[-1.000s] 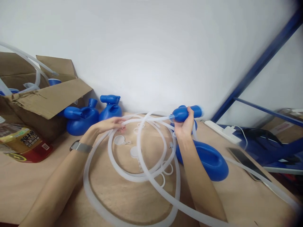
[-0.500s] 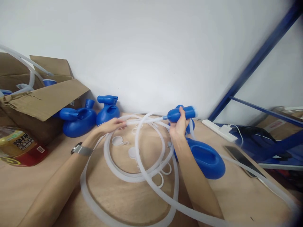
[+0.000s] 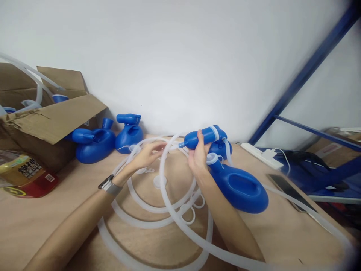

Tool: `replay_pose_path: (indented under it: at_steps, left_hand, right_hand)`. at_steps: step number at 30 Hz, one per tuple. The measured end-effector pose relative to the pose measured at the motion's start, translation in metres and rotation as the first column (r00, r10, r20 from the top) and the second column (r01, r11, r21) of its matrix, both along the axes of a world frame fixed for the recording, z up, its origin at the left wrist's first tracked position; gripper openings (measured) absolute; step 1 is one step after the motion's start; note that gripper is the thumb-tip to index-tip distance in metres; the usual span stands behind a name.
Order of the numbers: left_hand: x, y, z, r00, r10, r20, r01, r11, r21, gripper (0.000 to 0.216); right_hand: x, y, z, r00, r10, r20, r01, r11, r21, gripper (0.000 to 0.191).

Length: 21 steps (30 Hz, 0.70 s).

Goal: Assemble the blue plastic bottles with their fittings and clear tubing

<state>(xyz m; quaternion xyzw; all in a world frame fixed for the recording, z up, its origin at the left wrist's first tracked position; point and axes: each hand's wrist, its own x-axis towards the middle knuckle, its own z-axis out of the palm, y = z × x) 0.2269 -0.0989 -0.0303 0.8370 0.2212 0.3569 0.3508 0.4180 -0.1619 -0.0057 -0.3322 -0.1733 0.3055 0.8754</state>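
Observation:
My right hand (image 3: pixel 198 154) is wrapped round a blue bottle-shaped plastic piece (image 3: pixel 203 137), its narrow nozzle pointing left and a pale band round its wide end. My left hand (image 3: pixel 148 154) pinches the translucent hose (image 3: pixel 174 146) just left of that nozzle; its fingertips are partly behind a hose loop. More hose (image 3: pixel 166 192) lies in wide coils between my forearms. Beside my right forearm rests a blue urinal bottle (image 3: pixel 244 188) with a white cap on its neck. White caps (image 3: pixel 160 182) and white rings (image 3: pixel 188 214) lie inside the coils.
Two blue urinal bottles (image 3: pixel 96 148) (image 3: pixel 129 137) stand back left, near an open cardboard box (image 3: pixel 56 116) holding hoses. A red-and-yellow labelled package (image 3: pixel 28 175) sits at left. A power strip (image 3: pixel 261 156), a phone (image 3: pixel 290 192) and a blue metal frame (image 3: pixel 307 71) are at right.
My right hand has moved left with the blue bottle-shaped piece, uncovering the capped bottle neck. My left hand has shifted right along the hose toward the nozzle.

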Motion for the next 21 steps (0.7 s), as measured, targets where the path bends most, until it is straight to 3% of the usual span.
replay_pose_path:
  at_steps: [3, 7, 12, 17, 21]
  left_hand:
    - [0.001, -0.003, 0.001, 1.0, 0.014, 0.024, -0.014, 1.0, -0.005, 0.043]
    - [0.003, -0.009, 0.004, 0.994, 0.067, 0.083, -0.064, 0.997, -0.036, 0.046]
    - [0.006, -0.012, 0.006, 0.991, 0.036, 0.126, -0.033, 0.999, -0.03, 0.056]
    - [0.008, -0.012, 0.006, 0.997, 0.046, 0.058, -0.04, 0.993, -0.107, 0.038]
    - [0.008, -0.012, 0.009, 0.997, -0.053, 0.052, 0.062, 0.976, -0.207, 0.037]
  right_hand:
    - [-0.009, -0.001, -0.005, 0.998, -0.026, 0.056, 0.025, 1.0, 0.01, 0.051]
    - [-0.017, -0.003, -0.009, 0.995, -0.031, 0.093, 0.028, 0.999, 0.033, 0.066]
    - [-0.018, -0.005, -0.009, 0.995, -0.041, 0.092, 0.038, 0.999, 0.036, 0.055]
    - [-0.023, -0.008, -0.01, 0.998, 0.013, 0.058, -0.014, 1.0, 0.012, 0.067]
    - [-0.028, -0.01, -0.012, 0.997, 0.043, 0.071, -0.042, 0.999, -0.018, 0.069]
